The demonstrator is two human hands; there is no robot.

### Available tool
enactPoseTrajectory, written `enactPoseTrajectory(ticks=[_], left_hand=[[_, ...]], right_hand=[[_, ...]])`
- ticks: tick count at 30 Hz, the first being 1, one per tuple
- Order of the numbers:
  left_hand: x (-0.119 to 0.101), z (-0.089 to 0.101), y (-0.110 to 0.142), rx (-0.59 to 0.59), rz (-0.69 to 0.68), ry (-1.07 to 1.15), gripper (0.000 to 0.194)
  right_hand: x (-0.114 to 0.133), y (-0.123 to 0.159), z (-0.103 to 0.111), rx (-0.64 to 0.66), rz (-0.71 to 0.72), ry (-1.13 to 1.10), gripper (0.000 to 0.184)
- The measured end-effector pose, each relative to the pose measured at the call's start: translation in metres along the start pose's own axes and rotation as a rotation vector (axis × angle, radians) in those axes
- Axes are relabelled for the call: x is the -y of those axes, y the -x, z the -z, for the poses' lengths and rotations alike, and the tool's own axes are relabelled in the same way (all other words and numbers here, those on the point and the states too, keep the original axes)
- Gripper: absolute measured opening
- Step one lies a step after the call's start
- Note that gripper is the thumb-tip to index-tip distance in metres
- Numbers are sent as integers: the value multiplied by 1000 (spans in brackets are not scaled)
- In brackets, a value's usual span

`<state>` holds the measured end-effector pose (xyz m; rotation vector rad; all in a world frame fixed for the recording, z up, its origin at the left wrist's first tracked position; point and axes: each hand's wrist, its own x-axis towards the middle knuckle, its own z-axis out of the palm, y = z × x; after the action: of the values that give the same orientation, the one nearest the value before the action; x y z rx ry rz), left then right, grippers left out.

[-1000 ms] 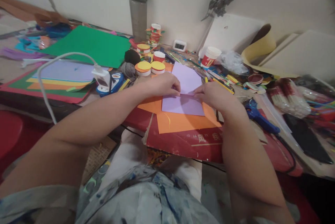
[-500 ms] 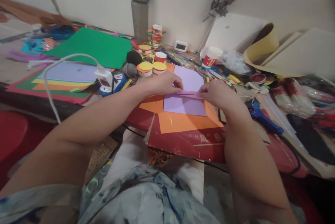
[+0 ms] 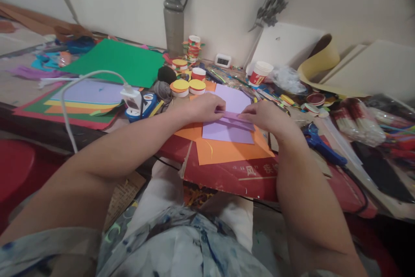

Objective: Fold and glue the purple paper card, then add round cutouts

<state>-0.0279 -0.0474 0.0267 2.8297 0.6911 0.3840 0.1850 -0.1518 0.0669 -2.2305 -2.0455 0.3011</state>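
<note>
Our two hands meet over a folded purple strip (image 3: 234, 117), and what matters most is how it runs between them: its long axis goes roughly side to side in front of us, with the right end slanting slightly towards our body. Our left hand (image 3: 208, 108) is at the strip's left end, fingers curled and drawn together, seeming to pinch the paper there, though the thumb's exact grip is hard to make out. Our right hand (image 3: 266, 117) reaches in from the other side, thumb and forefinger pressed together on the upper edge; its tips sit nearer the strip's middle than the left ones do, and the right end shows below that hand. The fingertips of both hands are close together, with a short stretch of paper between them. The strip lies across flat purple paper (image 3: 223, 133), which shows on both its far and near sides; we cannot tell whether they are one sheet. Under that is orange paper (image 3: 233, 154), resting on a red board (image 3: 227, 176). A blue glue gun (image 3: 325, 144) lies beyond our right wrist, and yellow-topped discs (image 3: 180, 86) stand just past our left hand.
</note>
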Motion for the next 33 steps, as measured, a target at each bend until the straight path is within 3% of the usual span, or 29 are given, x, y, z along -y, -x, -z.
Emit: enactPoseTrajectory(ticks=[6, 10, 14, 19, 23, 33], left_hand=[[3, -10, -3, -26, -5, 30, 24], [10, -14, -5, -43, 78, 126, 24], [20, -6, -4, 32, 63, 307, 31], [33, 5, -2, 150, -93, 315, 29], [40, 10, -3, 209, -93, 325, 28], [37, 15, -3, 189, -34, 305, 23]], right_hand=[[2, -7, -5, -32, -23, 29, 25], [-2, -11, -10, -84, -38, 39, 27], [-2, -10, -12, -86, 18, -12, 19], [11, -4, -17, -58, 75, -107, 17], [17, -5, -19, -50, 43, -60, 21], [15, -9, -34, -132, 151, -22, 22]])
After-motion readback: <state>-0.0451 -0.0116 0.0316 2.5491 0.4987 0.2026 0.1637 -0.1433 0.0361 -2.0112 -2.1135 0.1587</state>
